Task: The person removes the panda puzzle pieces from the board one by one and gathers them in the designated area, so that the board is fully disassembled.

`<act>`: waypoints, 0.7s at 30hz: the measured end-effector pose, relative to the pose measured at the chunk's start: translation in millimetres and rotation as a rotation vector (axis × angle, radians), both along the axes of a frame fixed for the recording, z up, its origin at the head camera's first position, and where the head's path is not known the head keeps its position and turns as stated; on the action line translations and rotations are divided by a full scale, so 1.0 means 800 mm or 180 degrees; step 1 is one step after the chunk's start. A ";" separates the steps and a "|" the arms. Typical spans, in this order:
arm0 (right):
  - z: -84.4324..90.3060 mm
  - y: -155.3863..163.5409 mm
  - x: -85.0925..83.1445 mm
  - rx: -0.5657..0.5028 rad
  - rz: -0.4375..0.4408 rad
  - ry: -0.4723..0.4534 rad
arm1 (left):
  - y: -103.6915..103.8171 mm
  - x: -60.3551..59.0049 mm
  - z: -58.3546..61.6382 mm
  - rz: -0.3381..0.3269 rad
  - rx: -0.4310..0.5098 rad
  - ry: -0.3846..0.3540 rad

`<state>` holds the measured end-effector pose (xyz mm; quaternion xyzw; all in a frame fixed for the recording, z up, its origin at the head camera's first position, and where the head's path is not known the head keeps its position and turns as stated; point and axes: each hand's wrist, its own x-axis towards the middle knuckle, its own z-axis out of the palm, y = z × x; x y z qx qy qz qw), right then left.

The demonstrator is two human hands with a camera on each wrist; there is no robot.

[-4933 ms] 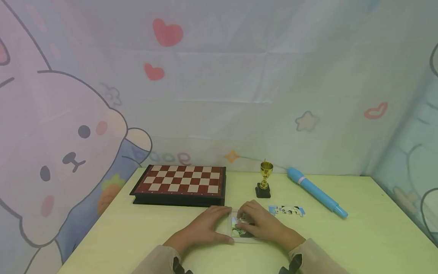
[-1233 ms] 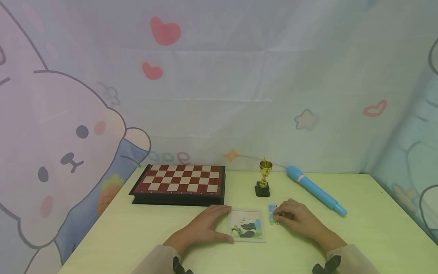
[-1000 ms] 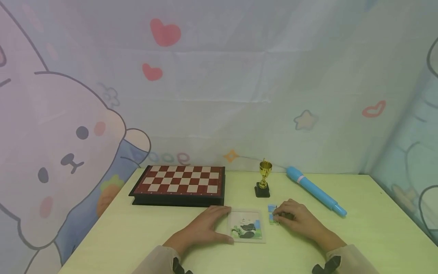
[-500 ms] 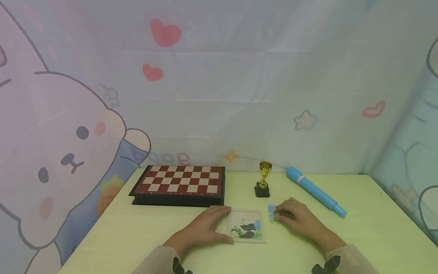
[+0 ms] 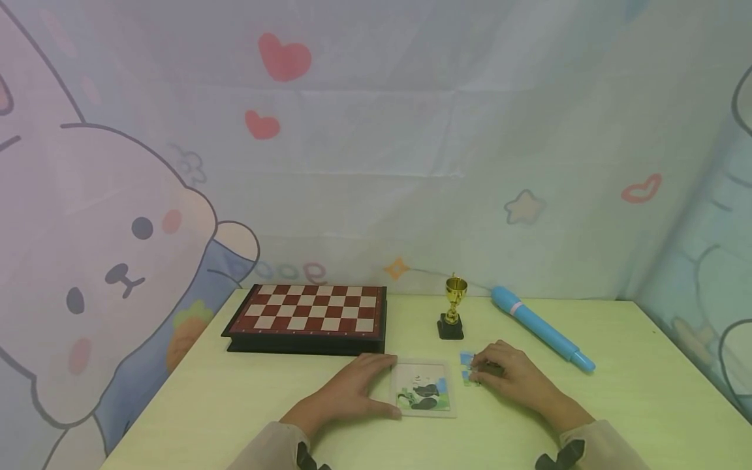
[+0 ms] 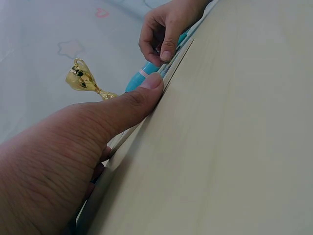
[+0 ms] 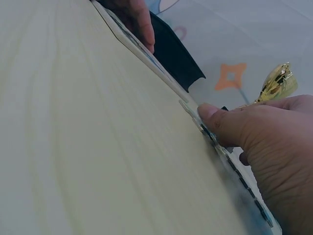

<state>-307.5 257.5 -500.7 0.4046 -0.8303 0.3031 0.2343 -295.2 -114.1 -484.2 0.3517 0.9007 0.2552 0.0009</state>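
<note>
A square jigsaw frame (image 5: pixel 424 412) with a white rim lies flat on the table, its lower part filled with panda picture pieces (image 5: pixel 425 396). My left hand (image 5: pixel 352 390) holds its left side, the index fingertip at the far left corner and the thumb at the near left corner. Just right of the frame, my right hand (image 5: pixel 510 375) pinches with thumb and index fingertip at a small blue and green puzzle piece (image 5: pixel 467 377). Another blue puzzle piece (image 5: pixel 467 358) lies right behind it. The right palm and fingers hide other loose pieces, whose edges (image 7: pixel 237 171) show low in the right wrist view.
A folded chessboard box (image 5: pixel 308 320) stands at the back left. Behind the frame is a small gold trophy cup (image 5: pixel 454 307) on a black base. A thick blue pen-shaped object (image 5: pixel 543 328) lies slantwise at the back right, before a printed cloth backdrop (image 5: pixel 376 163).
About five seconds ago the right hand was over the frame; it has since moved right to the loose pieces. In the last second its fingers shift only slightly. The left hand stays put.
</note>
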 end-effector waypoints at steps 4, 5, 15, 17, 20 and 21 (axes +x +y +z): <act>-0.001 -0.007 -0.002 -0.0056 0.0083 0.0086 | 0.001 0.000 0.001 -0.0011 0.0007 0.0010; -0.001 -0.011 -0.002 -0.0058 0.0106 0.0092 | 0.001 0.000 0.001 -0.0014 0.0012 -0.0001; 0.009 -0.087 0.001 0.0317 0.0222 -0.0189 | -0.002 0.000 0.002 -0.0027 0.0071 -0.0010; 0.011 -0.099 0.001 0.0408 0.0312 -0.0166 | -0.002 0.000 0.001 -0.0047 0.0080 -0.0019; 0.011 -0.110 -0.001 0.0486 0.0414 -0.0055 | -0.001 0.000 0.002 -0.0064 0.0077 -0.0021; 0.011 -0.112 -0.002 0.0493 0.0420 -0.0023 | -0.001 0.000 0.002 -0.0059 0.0073 -0.0018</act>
